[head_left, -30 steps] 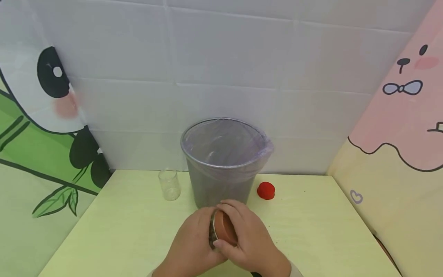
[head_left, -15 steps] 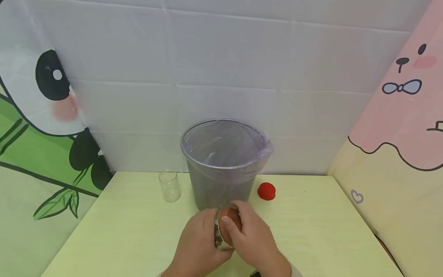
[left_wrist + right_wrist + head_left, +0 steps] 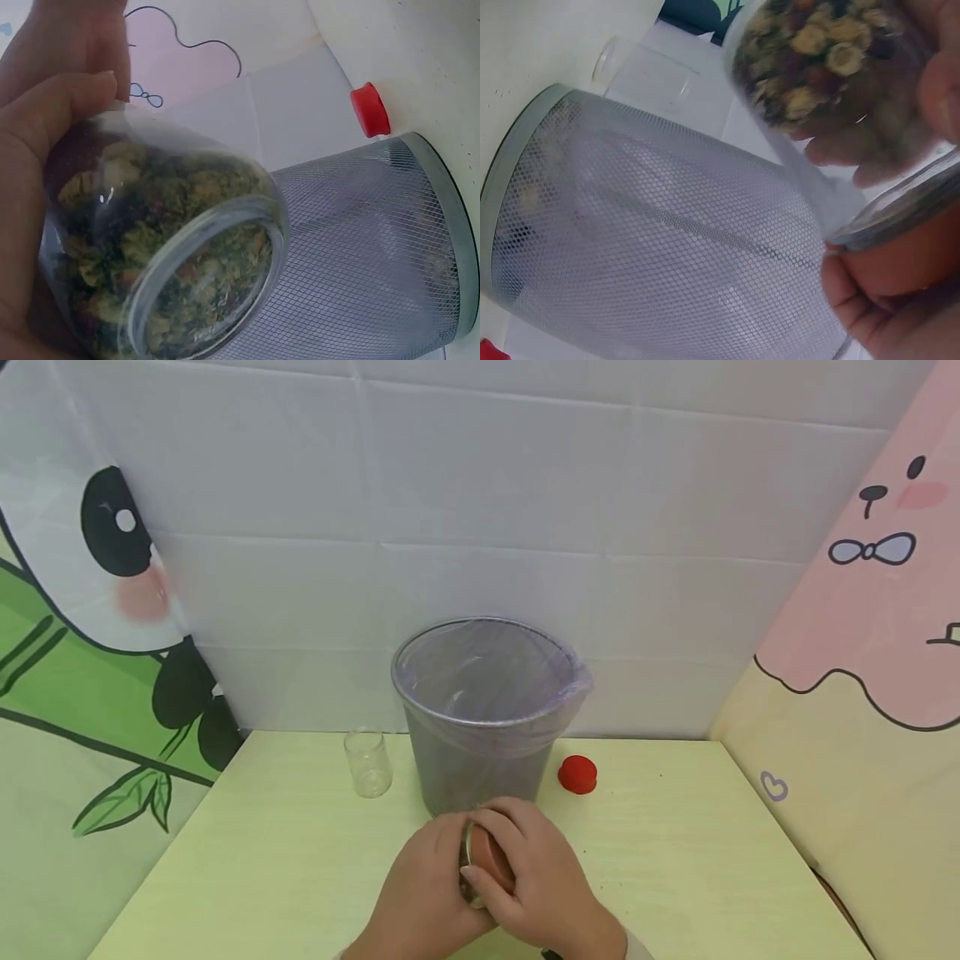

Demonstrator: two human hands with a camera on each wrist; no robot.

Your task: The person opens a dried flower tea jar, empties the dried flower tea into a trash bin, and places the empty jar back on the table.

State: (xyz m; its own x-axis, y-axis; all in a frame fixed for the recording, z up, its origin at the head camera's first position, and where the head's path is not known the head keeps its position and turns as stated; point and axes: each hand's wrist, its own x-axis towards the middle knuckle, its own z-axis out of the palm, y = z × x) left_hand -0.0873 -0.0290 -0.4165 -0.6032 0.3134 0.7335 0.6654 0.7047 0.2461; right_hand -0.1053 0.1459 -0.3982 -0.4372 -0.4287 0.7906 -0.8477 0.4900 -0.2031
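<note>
Left hand (image 3: 423,893) grips glass jar (image 3: 161,255) of dried flowers above tabletop (image 3: 262,860), before mesh bin (image 3: 483,710). Right hand (image 3: 540,885) grips orange lid (image 3: 491,858); lid seemingly off, contents not yet emptied.

I can read no text, label, brand, number or sign in any view. The clear glass jar of dried flowers (image 3: 161,255) bears no label that I can make out, and neither does its brown lid (image 3: 491,856). The grey mesh bin (image 3: 480,727), small red cap (image 3: 577,774) and empty clear glass jar (image 3: 367,763) show no print.
</note>
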